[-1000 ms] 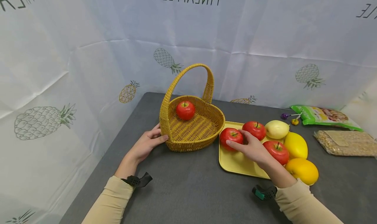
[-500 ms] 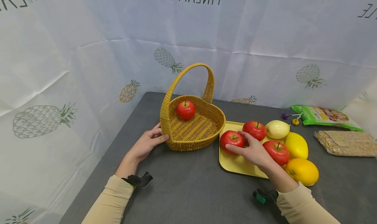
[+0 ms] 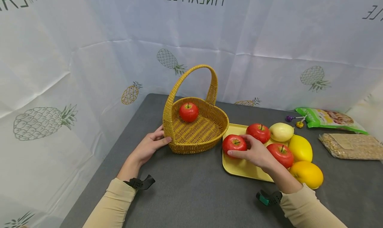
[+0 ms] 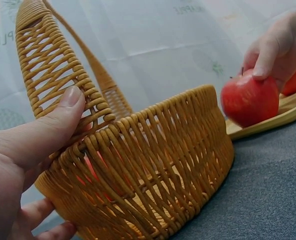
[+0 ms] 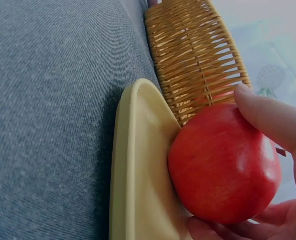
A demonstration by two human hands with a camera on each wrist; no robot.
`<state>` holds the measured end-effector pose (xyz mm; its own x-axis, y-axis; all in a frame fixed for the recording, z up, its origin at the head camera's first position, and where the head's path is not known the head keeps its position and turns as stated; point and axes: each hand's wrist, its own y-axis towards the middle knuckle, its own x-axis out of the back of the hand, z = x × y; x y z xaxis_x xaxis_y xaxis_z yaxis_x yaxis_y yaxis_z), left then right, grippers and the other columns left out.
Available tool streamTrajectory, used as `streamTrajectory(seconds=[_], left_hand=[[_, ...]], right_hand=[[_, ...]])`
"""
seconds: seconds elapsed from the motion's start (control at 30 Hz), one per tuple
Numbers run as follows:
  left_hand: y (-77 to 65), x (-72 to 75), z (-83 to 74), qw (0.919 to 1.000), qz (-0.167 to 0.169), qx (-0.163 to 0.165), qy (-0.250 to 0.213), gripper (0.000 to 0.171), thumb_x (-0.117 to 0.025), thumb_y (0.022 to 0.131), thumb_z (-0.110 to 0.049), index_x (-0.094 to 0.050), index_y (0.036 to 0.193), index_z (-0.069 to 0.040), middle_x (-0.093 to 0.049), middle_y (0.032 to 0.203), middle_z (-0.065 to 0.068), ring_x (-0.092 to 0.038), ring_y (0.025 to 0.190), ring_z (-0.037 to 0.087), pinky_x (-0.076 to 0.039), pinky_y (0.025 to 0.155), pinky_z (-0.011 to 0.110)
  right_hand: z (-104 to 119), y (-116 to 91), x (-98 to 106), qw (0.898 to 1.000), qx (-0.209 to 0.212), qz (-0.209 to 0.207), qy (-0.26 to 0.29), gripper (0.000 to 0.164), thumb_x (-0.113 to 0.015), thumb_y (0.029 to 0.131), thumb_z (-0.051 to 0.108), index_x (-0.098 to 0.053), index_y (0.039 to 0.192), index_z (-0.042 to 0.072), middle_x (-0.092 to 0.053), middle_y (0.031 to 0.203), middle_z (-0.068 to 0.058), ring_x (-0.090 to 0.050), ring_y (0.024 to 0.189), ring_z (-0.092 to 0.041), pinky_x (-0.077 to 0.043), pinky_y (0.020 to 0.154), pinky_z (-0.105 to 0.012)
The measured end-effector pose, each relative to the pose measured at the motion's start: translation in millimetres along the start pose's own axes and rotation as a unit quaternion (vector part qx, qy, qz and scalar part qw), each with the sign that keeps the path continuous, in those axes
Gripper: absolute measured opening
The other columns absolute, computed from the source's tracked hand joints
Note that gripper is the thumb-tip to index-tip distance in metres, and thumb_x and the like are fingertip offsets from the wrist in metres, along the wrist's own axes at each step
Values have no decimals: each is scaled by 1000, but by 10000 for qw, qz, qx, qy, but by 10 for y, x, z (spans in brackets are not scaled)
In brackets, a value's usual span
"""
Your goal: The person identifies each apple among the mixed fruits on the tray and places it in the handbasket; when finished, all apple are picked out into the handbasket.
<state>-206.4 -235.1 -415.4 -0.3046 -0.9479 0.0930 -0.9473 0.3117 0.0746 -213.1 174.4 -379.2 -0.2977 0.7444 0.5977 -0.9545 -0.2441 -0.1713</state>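
Note:
My left hand [image 3: 151, 146] grips the yellow wicker basket [image 3: 198, 144] at its left side, by the foot of the tall handle. In the left wrist view the thumb [image 4: 62, 112] lies over the rim while other fingers reach around the outer wall. One red apple [image 3: 189, 112] sits inside the basket near the back. On the left end of a pale yellow tray [image 3: 239, 168], my right hand [image 3: 258, 153] holds another red apple [image 3: 234, 146] between thumb and fingers. The right wrist view shows this apple [image 5: 223, 165] low over the tray [image 5: 148, 175], against or close to its surface.
Two more red apples [image 3: 258, 132] [image 3: 280, 155], a pale yellow fruit [image 3: 281, 131], a yellow fruit [image 3: 300, 148] and an orange-yellow fruit [image 3: 306, 174] crowd the tray's right part. Lollipops [image 3: 294, 119], a green packet [image 3: 332, 119] and a clear bag of grain [image 3: 351, 145] lie farther right.
The apple in my right hand has shifted slightly toward me and tipped a little, with the thumb lower on it. My left hand and the basket have stayed in place.

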Motion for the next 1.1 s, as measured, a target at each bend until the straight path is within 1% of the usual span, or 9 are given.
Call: streamTrajectory(seconds=[0.2, 0.33, 0.57, 0.63, 0.73, 0.93, 1.1], left_hand=[[2, -8, -1, 10000, 6, -4, 7, 37, -67, 102, -20, -67, 131, 2, -17, 170, 5, -3, 156, 20, -19, 121, 52], [-2, -17, -10, 10000, 30, 4, 30, 37, -67, 102, -20, -67, 131, 3, -17, 170, 5, -3, 156, 20, -19, 120, 52], [-14, -14, -14, 10000, 26, 22, 22, 38, -67, 102, -20, -66, 132, 4, -16, 170, 4, -3, 156, 19, -20, 120, 51], [-19, -10, -15, 10000, 19, 26, 25, 39, -67, 102, -20, -66, 132, 3, -16, 170, 4, -3, 156, 19, -20, 120, 51], [-27, -2, -14, 10000, -21, 24, 32, 38, -68, 102, -20, -66, 133, 3, -16, 170, 3, -3, 156, 19, -20, 120, 52], [-35, 5, 0, 10000, -25, 36, 40, 37, -67, 102, -20, -66, 133, 2, -16, 170, 4, -2, 156, 19, -18, 121, 52], [-29, 24, -20, 10000, 29, 26, 63, 39, -66, 103, -20, -64, 135, 3, -15, 170, 2, -3, 156, 19, -21, 120, 51]], right_hand=[[3, -31, 23, 9996, -210, 47, 187, 99, -85, 81, 52, -37, 153, 4, -51, 143, -21, -50, 126, -36, -45, 99, -52], [24, -66, 62, 9985, -266, 153, 453, 98, -84, 84, 48, -34, 155, 1, -48, 146, -22, -49, 128, -37, -45, 101, -52], [101, -83, 138, 9973, -241, 210, 659, 88, -82, 86, 48, -41, 151, 5, -56, 141, -18, -54, 123, -32, -46, 99, -44], [119, -82, 161, 9970, -236, 242, 693, 87, -82, 87, 48, -41, 151, 5, -57, 140, -17, -55, 123, -31, -46, 100, -43], [152, -80, 186, 9959, -246, 336, 808, 88, -79, 89, 47, -38, 154, 4, -55, 142, -19, -53, 125, -32, -46, 102, -45], [233, -75, 225, 9901, -333, 531, 1256, 90, -73, 95, 46, -29, 158, 0, -46, 149, -21, -47, 131, -36, -42, 106, -49], [300, -52, 238, 9866, -423, 504, 1494, 89, -74, 94, 48, -33, 156, -1, -54, 143, -18, -46, 132, -35, -36, 111, -51]])
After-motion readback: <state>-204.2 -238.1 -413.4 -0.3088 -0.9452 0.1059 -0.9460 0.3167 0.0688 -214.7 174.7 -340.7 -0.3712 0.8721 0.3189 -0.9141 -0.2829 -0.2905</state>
